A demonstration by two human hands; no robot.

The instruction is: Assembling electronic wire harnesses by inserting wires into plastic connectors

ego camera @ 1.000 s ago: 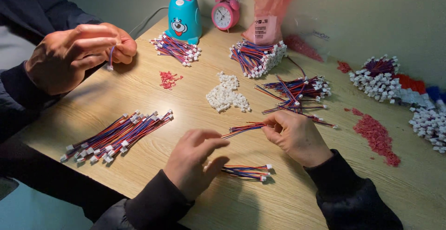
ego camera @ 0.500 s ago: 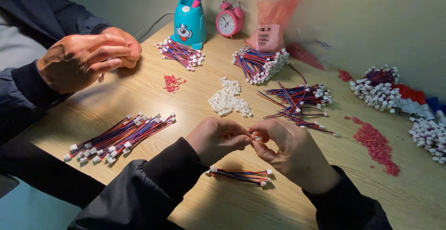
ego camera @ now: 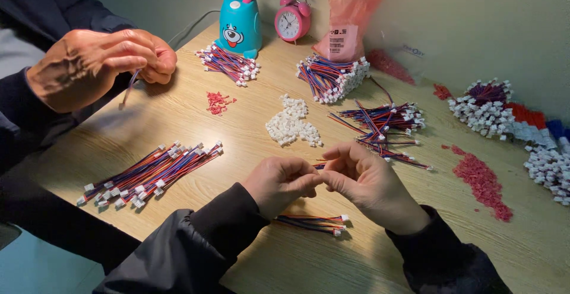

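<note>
Low in the middle of the frame I had my left hand (ego camera: pixel 284 182) and right hand (ego camera: pixel 363 182) pinched together on one wire lead (ego camera: pixel 320 165), only its end showing between the fingertips. It looked light, thin and limp, so I judged it best held close behind its small plug. A finished lead (ego camera: pixel 312 221) lay on the table (ego camera: pixel 249 151) just below.

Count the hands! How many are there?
4. The person's left hand and right hand meet at bottom centre; a co-worker's two hands are clasped together at upper left.
</note>
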